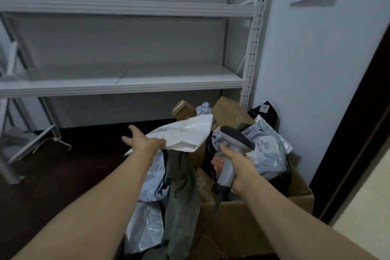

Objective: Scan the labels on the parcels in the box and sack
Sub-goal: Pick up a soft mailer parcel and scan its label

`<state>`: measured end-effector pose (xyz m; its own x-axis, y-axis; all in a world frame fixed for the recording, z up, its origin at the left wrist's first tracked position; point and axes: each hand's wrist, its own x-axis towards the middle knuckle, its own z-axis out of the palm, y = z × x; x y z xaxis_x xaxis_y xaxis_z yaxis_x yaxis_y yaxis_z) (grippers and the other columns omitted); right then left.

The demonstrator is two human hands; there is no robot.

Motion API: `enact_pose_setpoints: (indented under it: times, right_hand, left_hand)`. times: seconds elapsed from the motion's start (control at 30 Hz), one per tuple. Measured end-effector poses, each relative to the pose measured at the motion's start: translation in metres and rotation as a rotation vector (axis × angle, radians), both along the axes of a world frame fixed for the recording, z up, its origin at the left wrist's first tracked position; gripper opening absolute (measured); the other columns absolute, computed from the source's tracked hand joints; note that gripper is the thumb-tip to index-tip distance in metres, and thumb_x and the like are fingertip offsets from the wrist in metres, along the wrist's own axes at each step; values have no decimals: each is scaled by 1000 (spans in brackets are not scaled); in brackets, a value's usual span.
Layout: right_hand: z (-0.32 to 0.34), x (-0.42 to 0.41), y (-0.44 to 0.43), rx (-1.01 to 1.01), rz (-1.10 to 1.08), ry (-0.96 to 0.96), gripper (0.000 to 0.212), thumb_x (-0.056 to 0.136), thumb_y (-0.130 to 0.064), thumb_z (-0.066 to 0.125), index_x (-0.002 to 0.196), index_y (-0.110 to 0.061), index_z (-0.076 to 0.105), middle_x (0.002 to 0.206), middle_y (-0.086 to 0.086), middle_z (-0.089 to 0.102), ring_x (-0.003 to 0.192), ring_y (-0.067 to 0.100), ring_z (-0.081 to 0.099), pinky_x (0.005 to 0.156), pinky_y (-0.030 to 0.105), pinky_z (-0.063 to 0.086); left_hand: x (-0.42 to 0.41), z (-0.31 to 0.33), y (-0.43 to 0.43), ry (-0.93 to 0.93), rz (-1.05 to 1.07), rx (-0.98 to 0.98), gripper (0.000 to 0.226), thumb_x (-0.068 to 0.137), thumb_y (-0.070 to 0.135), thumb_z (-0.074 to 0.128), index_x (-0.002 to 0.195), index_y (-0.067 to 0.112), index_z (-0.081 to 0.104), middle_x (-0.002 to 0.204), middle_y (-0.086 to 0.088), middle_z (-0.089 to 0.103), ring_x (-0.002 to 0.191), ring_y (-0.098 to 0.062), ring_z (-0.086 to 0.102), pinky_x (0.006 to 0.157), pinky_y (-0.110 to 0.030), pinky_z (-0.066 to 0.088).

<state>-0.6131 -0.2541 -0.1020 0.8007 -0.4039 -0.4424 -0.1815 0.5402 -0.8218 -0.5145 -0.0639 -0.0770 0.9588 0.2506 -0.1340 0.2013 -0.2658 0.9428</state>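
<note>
Head view: left hand [143, 142] pinched white parcel [185, 133] by its edge above the box [300, 186], label not visible. Right hand [239, 168] gripped scanner [236, 141] just beside the parcel. Green sack [181, 186] contents hidden; cable cut off.

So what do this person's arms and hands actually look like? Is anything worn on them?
The left forearm and right forearm are bare right to the frame's edge, and no sleeves show. The left hand and right hand are bare too, with no gloves. No watch, bracelet or ring can be seen on the wrists or the fingers in view.
</note>
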Motion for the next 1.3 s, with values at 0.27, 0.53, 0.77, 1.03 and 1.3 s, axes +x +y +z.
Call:
enact_pose_setpoints:
  times: [0.27,0.53,0.77,1.03,1.3]
  right_hand:
    - [-3,1,24,-48,-13,10,42,72,-11,81,110,-13,63,103,14,66,85,29,64,68,38,56]
    - [-6,4,42,-181,-32,18,53,72,-6,81,118,-5,56,112,11,63,102,33,61,90,49,52]
    - [-3,7,53,-254,50,-66,43,69,14,74,106,-8,63,100,9,66,94,30,63,83,41,55]
    - [-3,-3,34,-665,188,-58,26,76,-5,73,100,-3,63,81,10,68,71,21,64,68,35,58]
    - [22,-15,40,-850,404,-120,18,82,-20,72,88,-7,61,60,4,61,49,17,55,62,36,53]
  left_hand:
    - [-21,-3,13,55,-123,17,113,77,5,77,153,24,-4,155,-11,-27,146,-35,4,114,-41,23]
    - [-29,-6,23,49,-136,57,109,79,7,76,153,22,-2,154,-10,-30,146,-33,-1,115,-34,18]
    - [-28,-15,26,181,349,-566,86,80,24,74,147,5,25,150,-17,30,132,-36,39,101,-45,40]
    - [-16,-19,32,254,121,-891,41,72,5,79,110,5,66,101,-10,71,82,-26,70,50,-35,54]
    - [-16,-15,33,197,48,-741,40,71,0,76,110,-1,66,103,-12,70,75,-24,68,51,-32,54]
